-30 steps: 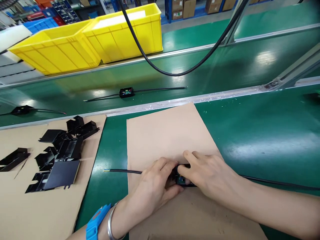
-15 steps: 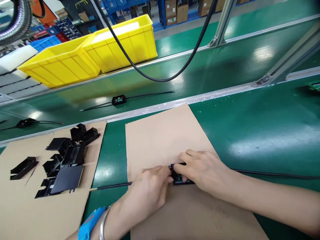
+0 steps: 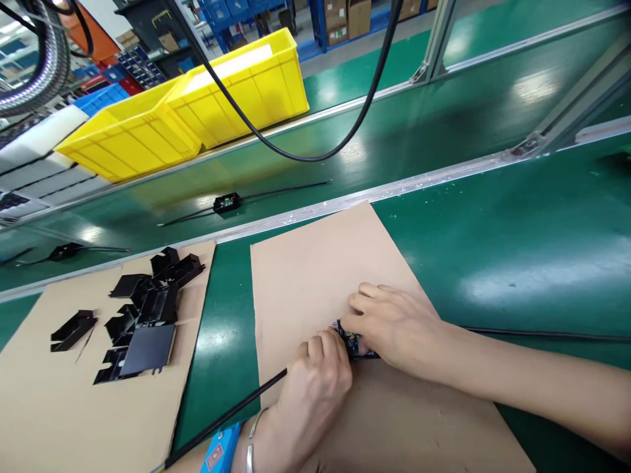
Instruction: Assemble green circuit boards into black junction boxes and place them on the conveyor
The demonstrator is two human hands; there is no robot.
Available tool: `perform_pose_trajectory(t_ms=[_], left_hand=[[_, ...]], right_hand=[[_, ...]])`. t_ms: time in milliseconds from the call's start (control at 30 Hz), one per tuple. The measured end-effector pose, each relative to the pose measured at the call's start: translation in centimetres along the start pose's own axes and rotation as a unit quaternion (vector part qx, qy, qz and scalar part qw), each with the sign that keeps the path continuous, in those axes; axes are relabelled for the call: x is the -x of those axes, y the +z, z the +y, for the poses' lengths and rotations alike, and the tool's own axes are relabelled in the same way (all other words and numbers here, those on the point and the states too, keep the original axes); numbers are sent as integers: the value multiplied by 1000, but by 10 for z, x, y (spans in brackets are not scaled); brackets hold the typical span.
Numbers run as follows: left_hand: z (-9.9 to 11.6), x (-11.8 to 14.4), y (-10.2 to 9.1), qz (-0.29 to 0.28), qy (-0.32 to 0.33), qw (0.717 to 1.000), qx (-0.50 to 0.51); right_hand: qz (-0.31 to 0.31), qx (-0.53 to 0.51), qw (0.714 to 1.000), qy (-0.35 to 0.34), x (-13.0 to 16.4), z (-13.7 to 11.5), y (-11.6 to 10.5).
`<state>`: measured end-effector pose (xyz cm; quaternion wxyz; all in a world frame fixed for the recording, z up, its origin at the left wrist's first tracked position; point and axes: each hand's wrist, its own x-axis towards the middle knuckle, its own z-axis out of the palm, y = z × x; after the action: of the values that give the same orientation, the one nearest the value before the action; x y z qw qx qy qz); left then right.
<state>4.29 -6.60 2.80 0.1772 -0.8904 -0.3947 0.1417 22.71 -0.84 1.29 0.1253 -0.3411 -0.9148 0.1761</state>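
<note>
A small black plastic housing with a circuit board (image 3: 353, 343) inside lies on the cardboard sheet (image 3: 315, 276) in front of me. My left hand (image 3: 320, 374) is closed round a black cable (image 3: 236, 410) at the housing's left end, and the cable's free end slants down to the lower left. From the right, my right hand (image 3: 389, 322) grips the housing, with its fingers bent over the far wall and the thumb near the board. Both hands cover much of the housing. Another black cable (image 3: 532, 334) runs off to the right from behind my right wrist.
Several black plastic housing parts (image 3: 148, 348) lie on a second cardboard sheet (image 3: 54, 414) at left. Beyond the metal rail, a wired housing (image 3: 227, 203) rests on the green surface. Yellow bins (image 3: 246, 92) stand farther back, and a black cable (image 3: 315, 157) hangs in a loop overhead.
My left hand has turned more upright and its cable's free end has swung downward, now slanting to the lower left. My right hand stays at the housing, shifted only slightly.
</note>
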Motion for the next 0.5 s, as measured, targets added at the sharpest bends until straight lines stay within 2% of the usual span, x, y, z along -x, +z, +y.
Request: perform_pose_trajectory(t_ms=[100, 200, 333, 400, 500], left_hand=[[-8, 3, 10, 43, -24, 993, 105], [-18, 6, 24, 104, -36, 969, 219], [-25, 6, 41, 181, 1, 939, 292], [-28, 5, 44, 185, 15, 933, 307], [-34, 3, 36, 140, 3, 932, 333]], right_hand=[[-38, -17, 999, 23, -10, -1, -7], [-104, -16, 993, 61, -29, -5, -14], [-182, 10, 979, 92, -56, -9, -16], [-198, 15, 975, 101, -61, -11, -17], [-187, 16, 978, 95, -51, -10, -23]])
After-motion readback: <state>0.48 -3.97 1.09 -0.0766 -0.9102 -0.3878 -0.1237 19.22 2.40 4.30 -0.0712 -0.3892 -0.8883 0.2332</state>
